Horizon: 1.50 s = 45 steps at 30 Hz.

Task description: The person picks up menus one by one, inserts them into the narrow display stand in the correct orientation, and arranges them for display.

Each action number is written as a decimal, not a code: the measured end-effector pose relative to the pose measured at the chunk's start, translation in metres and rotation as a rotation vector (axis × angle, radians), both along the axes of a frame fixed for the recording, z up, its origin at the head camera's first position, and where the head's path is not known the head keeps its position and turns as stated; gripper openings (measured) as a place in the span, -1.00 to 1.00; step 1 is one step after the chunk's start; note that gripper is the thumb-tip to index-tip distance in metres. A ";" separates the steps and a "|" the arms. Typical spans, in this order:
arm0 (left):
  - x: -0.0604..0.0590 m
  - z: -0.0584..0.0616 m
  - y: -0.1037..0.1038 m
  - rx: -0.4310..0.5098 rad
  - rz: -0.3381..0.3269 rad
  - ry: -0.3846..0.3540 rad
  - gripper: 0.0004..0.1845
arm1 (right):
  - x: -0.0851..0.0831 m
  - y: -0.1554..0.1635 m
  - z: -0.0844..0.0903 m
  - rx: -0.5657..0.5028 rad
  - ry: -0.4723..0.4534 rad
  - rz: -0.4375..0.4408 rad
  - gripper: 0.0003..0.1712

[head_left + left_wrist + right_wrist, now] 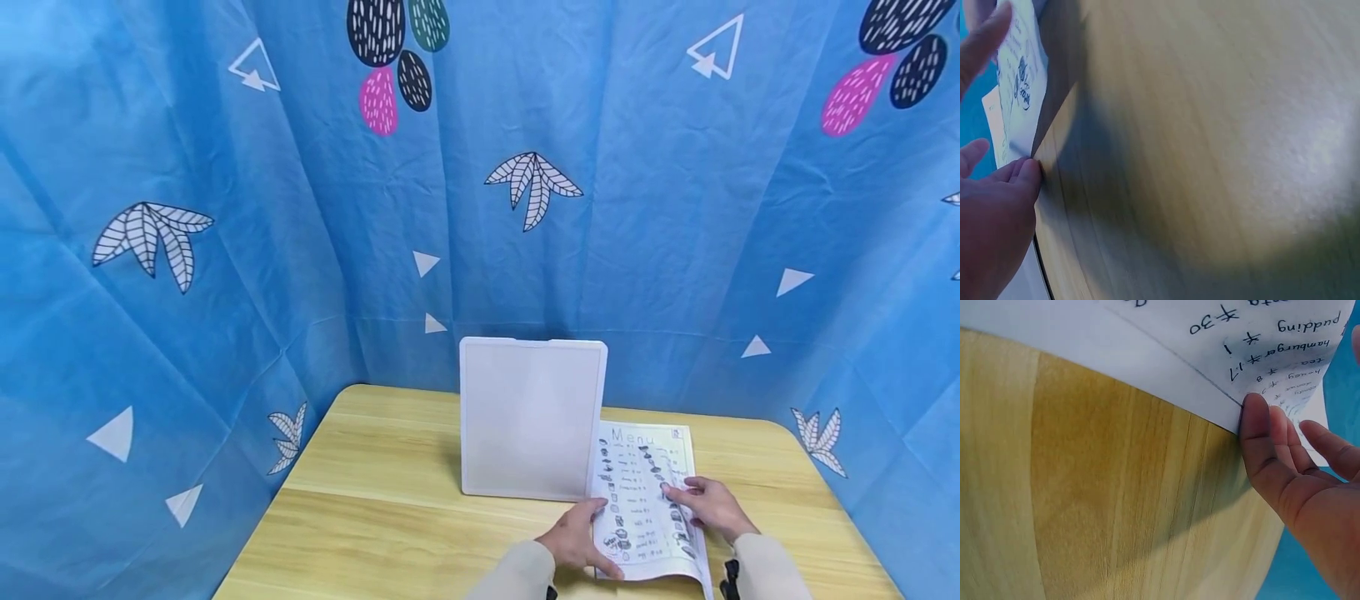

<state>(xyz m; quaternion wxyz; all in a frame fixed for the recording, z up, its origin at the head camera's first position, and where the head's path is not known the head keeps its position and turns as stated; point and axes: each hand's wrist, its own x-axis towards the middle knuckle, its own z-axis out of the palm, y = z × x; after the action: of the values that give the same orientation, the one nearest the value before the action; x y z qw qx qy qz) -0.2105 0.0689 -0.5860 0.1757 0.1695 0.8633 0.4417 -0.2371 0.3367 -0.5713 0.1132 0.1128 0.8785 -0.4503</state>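
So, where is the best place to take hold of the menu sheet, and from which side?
Take the menu sheet at its near right corner, coming from the right: there the edge curls up off the wooden table, so fingers can slip under. The right hand is already at that side.

The left hand (988, 231) rests its fingers (1025, 175) at the printed sheet's (1019, 81) edge on the wooden table (1210, 156).
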 end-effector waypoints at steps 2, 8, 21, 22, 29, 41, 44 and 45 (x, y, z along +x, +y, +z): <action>0.002 0.000 0.000 -0.057 -0.041 0.050 0.10 | 0.000 0.000 -0.001 0.000 -0.007 -0.004 0.17; 0.006 0.002 0.003 -0.229 -0.112 0.136 0.17 | 0.001 0.000 -0.001 -0.005 -0.016 -0.004 0.24; 0.000 -0.014 -0.008 0.071 -0.015 0.118 -0.70 | 0.004 0.002 0.000 -0.011 0.007 0.000 0.15; 0.000 -0.015 -0.009 0.113 0.009 0.124 -0.75 | 0.004 0.003 0.000 -0.012 0.009 0.000 0.14; 0.004 -0.006 -0.006 0.317 0.129 0.070 -0.84 | 0.007 0.006 0.000 -0.011 -0.001 -0.006 0.14; 0.010 0.016 0.007 0.269 0.369 -0.068 -0.64 | 0.008 0.010 -0.001 -0.052 0.013 -0.003 0.09; 0.009 0.015 0.007 0.281 0.374 -0.059 -0.53 | 0.008 0.010 -0.002 -0.054 0.001 -0.002 0.11; 0.008 0.015 0.007 0.289 0.377 -0.067 -0.52 | 0.008 0.010 -0.002 -0.050 -0.002 -0.002 0.10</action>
<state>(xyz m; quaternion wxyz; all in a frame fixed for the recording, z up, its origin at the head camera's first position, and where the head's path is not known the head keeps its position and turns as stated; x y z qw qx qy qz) -0.2021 0.0762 -0.5710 0.0927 0.0140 0.8011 0.5911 -0.2289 0.3472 -0.5731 0.1161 0.1114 0.8667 -0.4721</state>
